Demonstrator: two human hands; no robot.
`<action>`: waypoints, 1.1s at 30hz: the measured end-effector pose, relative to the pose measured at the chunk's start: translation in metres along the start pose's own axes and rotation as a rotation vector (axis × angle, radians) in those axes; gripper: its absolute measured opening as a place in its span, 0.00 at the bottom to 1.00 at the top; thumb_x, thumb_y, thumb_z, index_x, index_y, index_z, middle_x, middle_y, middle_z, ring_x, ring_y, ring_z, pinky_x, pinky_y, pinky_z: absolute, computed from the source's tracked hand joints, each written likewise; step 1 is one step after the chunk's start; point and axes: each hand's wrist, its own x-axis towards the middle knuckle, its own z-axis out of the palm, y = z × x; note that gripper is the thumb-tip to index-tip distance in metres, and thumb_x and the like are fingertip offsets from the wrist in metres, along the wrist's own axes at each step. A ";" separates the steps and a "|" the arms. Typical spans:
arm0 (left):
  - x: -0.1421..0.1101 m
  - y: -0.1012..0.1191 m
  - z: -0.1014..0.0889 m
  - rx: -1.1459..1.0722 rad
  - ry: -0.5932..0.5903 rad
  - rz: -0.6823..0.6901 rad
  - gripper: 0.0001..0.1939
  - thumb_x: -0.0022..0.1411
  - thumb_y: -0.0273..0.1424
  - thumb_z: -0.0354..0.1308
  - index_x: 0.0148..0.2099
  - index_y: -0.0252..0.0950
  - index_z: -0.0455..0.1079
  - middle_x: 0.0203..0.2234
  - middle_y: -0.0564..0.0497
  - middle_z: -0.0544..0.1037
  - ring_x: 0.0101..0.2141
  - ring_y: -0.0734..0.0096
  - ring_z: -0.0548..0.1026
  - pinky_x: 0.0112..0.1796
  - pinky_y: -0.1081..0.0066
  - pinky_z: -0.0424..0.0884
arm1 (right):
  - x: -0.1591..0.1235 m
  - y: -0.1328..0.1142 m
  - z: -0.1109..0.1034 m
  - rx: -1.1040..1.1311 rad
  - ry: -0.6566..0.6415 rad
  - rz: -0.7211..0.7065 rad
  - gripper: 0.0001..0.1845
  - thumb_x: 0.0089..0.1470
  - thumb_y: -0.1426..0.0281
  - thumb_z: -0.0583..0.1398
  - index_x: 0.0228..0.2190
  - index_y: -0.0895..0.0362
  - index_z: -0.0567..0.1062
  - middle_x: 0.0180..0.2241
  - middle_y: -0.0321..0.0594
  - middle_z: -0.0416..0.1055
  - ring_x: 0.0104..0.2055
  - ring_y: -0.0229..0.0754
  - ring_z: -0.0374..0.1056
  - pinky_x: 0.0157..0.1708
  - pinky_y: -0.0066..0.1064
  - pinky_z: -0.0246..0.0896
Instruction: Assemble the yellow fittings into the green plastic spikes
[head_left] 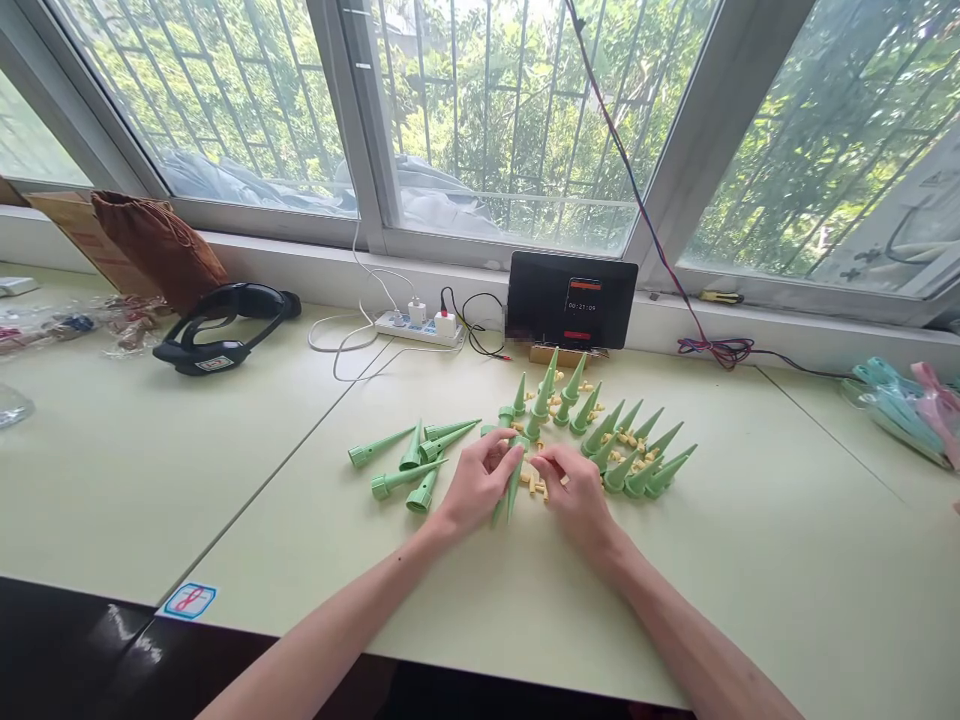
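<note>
My left hand (484,475) is closed around a green plastic watering spike (514,490), its tip slanting down towards the table. Close beside it, my right hand (574,485) pinches what looks like a small yellow valve, mostly covered by the fingertips. Loose yellow valves (534,486) lie on the table between the hands. To the left is a loose group of green spikes (409,482), most lying down and one standing. Beyond and right of my hands, several spikes stand on their caps (643,485), with yellow valves (628,440) among them.
A dark tablet (571,300) showing a timer stands at the window. Left of it are a white power strip (420,328) with cables, a black headset (225,335) and a brown pouch (161,250). Plastic bags (904,410) lie far right, near a coiled cable (716,350).
</note>
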 end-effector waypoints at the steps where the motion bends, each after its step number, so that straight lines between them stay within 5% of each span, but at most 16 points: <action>1: -0.001 -0.001 0.000 0.022 -0.008 0.012 0.19 0.64 0.46 0.57 0.47 0.36 0.69 0.19 0.59 0.62 0.18 0.79 0.62 0.19 0.76 0.59 | 0.000 0.000 0.000 -0.014 0.004 0.002 0.18 0.66 0.64 0.54 0.24 0.55 0.65 0.20 0.32 0.59 0.23 0.36 0.54 0.25 0.28 0.52; 6: -0.003 -0.002 0.003 0.097 -0.048 0.058 0.19 0.65 0.46 0.56 0.48 0.36 0.70 0.21 0.58 0.62 0.19 0.78 0.64 0.21 0.75 0.61 | 0.000 -0.001 0.000 -0.034 0.024 0.026 0.22 0.67 0.64 0.50 0.21 0.54 0.54 0.19 0.29 0.50 0.21 0.34 0.46 0.22 0.29 0.43; 13: -0.004 -0.002 0.004 0.112 -0.060 0.067 0.17 0.65 0.44 0.55 0.47 0.36 0.70 0.22 0.57 0.63 0.20 0.78 0.64 0.22 0.75 0.61 | 0.000 -0.004 0.000 0.006 0.035 0.074 0.23 0.67 0.62 0.51 0.20 0.54 0.55 0.18 0.29 0.50 0.20 0.34 0.46 0.21 0.29 0.43; 17: -0.001 0.000 0.003 0.027 -0.020 0.022 0.18 0.64 0.45 0.57 0.47 0.37 0.69 0.21 0.58 0.63 0.19 0.78 0.64 0.21 0.76 0.60 | 0.001 -0.011 -0.002 0.064 0.044 0.120 0.15 0.66 0.62 0.53 0.30 0.56 0.70 0.21 0.32 0.62 0.22 0.36 0.56 0.22 0.28 0.53; 21: 0.002 0.004 0.001 -0.091 0.003 -0.041 0.18 0.63 0.46 0.58 0.45 0.37 0.68 0.19 0.59 0.62 0.17 0.80 0.60 0.18 0.77 0.57 | 0.001 -0.013 -0.002 0.073 0.046 0.077 0.12 0.64 0.63 0.57 0.45 0.56 0.72 0.34 0.40 0.73 0.28 0.39 0.67 0.27 0.30 0.64; 25: 0.003 0.007 -0.001 -0.144 0.017 -0.094 0.18 0.61 0.47 0.60 0.42 0.37 0.68 0.18 0.60 0.61 0.16 0.82 0.58 0.17 0.78 0.54 | 0.001 -0.007 0.000 0.035 -0.013 -0.013 0.12 0.65 0.66 0.56 0.47 0.54 0.74 0.39 0.44 0.74 0.34 0.43 0.70 0.32 0.33 0.67; 33: 0.001 0.002 -0.002 -0.038 0.009 -0.036 0.18 0.63 0.46 0.58 0.45 0.38 0.68 0.20 0.59 0.64 0.17 0.80 0.60 0.19 0.77 0.57 | 0.002 0.001 0.001 0.015 -0.038 -0.047 0.12 0.66 0.65 0.54 0.42 0.56 0.76 0.34 0.43 0.74 0.34 0.44 0.69 0.34 0.34 0.65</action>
